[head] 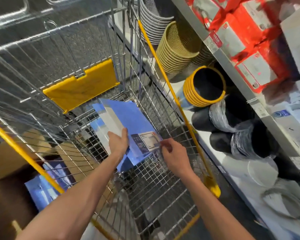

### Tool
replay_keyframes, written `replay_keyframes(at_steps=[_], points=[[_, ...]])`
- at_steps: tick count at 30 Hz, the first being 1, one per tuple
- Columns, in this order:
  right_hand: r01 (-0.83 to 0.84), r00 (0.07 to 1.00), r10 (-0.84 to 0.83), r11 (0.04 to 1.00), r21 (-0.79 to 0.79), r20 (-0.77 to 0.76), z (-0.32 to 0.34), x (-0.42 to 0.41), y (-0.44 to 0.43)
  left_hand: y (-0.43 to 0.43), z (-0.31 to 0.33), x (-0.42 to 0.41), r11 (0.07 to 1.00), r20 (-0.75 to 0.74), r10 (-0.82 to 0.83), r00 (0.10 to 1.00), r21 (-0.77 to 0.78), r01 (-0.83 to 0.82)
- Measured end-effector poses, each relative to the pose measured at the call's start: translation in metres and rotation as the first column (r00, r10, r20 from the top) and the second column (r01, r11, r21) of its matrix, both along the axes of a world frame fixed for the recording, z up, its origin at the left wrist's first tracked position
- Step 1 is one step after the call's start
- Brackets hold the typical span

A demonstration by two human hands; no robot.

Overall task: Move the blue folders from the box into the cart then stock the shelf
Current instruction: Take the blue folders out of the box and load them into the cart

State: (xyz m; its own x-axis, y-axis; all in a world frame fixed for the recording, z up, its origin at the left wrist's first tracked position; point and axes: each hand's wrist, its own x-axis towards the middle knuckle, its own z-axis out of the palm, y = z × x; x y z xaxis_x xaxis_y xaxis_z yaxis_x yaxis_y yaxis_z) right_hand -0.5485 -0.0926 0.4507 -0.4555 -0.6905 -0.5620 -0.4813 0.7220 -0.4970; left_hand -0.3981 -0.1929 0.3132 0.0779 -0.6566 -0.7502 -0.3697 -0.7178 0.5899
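A stack of blue folders (128, 116) with white spines lies tilted inside the wire cart (163, 179), near its floor. My left hand (119, 142) grips the folders' near edge, thumb on the top cover. My right hand (171, 153) pinches the corner of the top folder beside its white label (148, 140). More blue folders (42, 191) stand in a brown cardboard box (5, 163) outside the cart at the lower left, seen through the wire side.
The cart has yellow rails (164, 78) and a yellow flap (81, 84) on its child seat. A metal shelf unit (232, 70) runs along the right, holding stacked mesh baskets (177, 47), yellow-rimmed bins (204, 85), black wrapped bins (232, 122) and red boxes (246, 32).
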Motion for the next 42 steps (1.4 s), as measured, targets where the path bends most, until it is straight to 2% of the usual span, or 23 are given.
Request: replay_keyframes(at_steps=[3,7,10,13,16,20,25,32,36,42], points=[[0.047,0.997,-0.045,0.998,-0.030,0.056,-0.007,0.013,-0.012,-0.009,-0.017,0.005,0.976,0.071,-0.189,0.979,0.126,0.179],[-0.095,0.990,0.094,0.995,0.003,0.106,-0.002,0.028,-0.028,-0.006,-0.020,0.025,0.918,0.086,-0.361,0.929,0.206,0.338],[-0.217,0.972,0.210,0.974,0.059,0.110,0.005,0.029,-0.027,-0.002,-0.021,0.038,0.921,0.094,-0.380,0.920,0.134,0.367],[-0.240,0.968,0.230,0.966,0.100,0.098,0.015,0.028,-0.015,-0.001,0.000,0.040,0.914,0.109,-0.405,0.908,0.059,0.401],[-0.257,0.966,0.250,0.959,0.121,0.065,0.022,0.028,0.001,0.007,0.033,0.037,0.856,0.114,-0.509,0.853,-0.039,0.515],[-0.274,0.961,0.271,0.960,0.058,0.060,0.042,0.033,0.031,0.042,0.081,0.044,0.739,0.179,-0.625,0.760,-0.178,0.650],[-0.261,0.960,0.266,0.963,-0.072,0.082,0.068,0.046,0.085,0.108,0.140,0.065,0.711,0.187,-0.570,0.800,-0.374,0.595],[-0.251,0.944,0.289,0.942,-0.224,0.158,0.076,0.075,0.204,0.240,0.207,0.099,0.749,0.095,-0.325,0.941,-0.582,0.318],[-0.235,0.922,0.301,0.935,-0.264,0.243,0.091,0.099,0.249,0.310,0.228,0.129,0.781,0.021,-0.249,0.968,-0.587,0.213],[-0.253,0.856,0.348,0.927,-0.276,0.383,0.104,0.162,0.287,0.379,0.231,0.198,0.856,0.069,-0.145,0.987,-0.491,0.160]])
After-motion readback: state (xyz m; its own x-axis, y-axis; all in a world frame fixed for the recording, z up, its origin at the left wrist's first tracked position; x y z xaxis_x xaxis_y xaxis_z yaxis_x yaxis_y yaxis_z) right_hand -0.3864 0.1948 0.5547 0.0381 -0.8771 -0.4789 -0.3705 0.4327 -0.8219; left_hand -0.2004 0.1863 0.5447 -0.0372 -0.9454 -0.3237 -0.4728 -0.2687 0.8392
